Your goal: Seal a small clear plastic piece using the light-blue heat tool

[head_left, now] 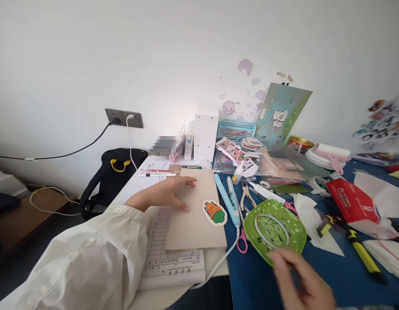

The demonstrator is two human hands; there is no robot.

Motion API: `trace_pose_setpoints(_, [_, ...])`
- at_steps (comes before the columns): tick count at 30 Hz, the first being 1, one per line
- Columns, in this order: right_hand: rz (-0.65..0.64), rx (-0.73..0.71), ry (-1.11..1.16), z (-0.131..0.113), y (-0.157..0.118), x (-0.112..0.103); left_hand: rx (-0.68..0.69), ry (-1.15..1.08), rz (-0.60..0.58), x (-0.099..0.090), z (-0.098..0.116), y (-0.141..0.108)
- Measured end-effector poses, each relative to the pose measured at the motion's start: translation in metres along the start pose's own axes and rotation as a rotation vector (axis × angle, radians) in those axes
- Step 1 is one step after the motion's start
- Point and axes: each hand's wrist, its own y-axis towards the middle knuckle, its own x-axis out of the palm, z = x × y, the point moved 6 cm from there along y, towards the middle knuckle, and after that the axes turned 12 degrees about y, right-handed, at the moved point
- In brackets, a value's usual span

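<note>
My left hand (168,193), its fingers spread, rests over the left side of a beige board (196,232). A carrot sticker (214,213) with a white border lies on the board's right side. Under the board is a sheet of paper (170,271) with a printed grid and handwriting. My right hand (301,280) is slightly blurred at the near edge of a green dish (251,232). Its thumb and forefinger come together in a pinch; whatever is between them is hidden or too small to make out. A pale ring (258,224) lies in the dish.
Between board and dish lie a light-blue corded styling iron (225,200), pink-handled scissors (242,242) and metal pliers (247,196). A red packet (351,200) and a yellow-black cutter (363,254) are at right. A white box (205,137) stands against the wall.
</note>
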Motion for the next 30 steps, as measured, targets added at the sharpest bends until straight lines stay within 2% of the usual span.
trace_pose_setpoints(2, [-0.269, -0.169, -0.037, -0.038, 0.009, 0.048, 0.007, 0.015, 0.002, 0.001, -0.002, -0.001])
trace_pose_setpoints(4, [-0.361, -0.18, -0.202, -0.054, 0.024, 0.085, 0.013, 0.01, 0.001, 0.002, -0.003, -0.002])
trace_pose_setpoints(6, [-0.45, -0.129, -0.357, -0.056, 0.036, 0.113, 0.015, -0.004, 0.002, 0.002, -0.003, -0.003])
trace_pose_setpoints(8, [-0.498, -0.084, -0.448, -0.052, 0.044, 0.128, 0.011, -0.016, 0.004, 0.002, -0.004, -0.004])
trace_pose_setpoints(14, [-0.505, -0.107, -0.498, -0.04, 0.04, 0.132, -0.023, -0.061, 0.061, 0.0, -0.006, -0.007])
trace_pose_setpoints(19, [-0.457, -0.174, -0.487, -0.042, 0.037, 0.126, -0.117, -0.15, 0.221, -0.009, -0.018, -0.006])
trace_pose_setpoints(22, [-0.414, -0.157, -0.455, -0.051, 0.054, 0.129, -0.201, -0.17, 0.366, -0.019, -0.027, -0.006])
trace_pose_setpoints(27, [-0.398, -0.16, -0.404, -0.076, 0.101, 0.162, -0.352, -0.087, 0.563, -0.032, -0.038, -0.015])
trace_pose_setpoints(30, [-0.397, -0.17, -0.376, -0.08, 0.097, 0.164, -0.414, -0.011, 0.588, -0.036, -0.039, -0.021])
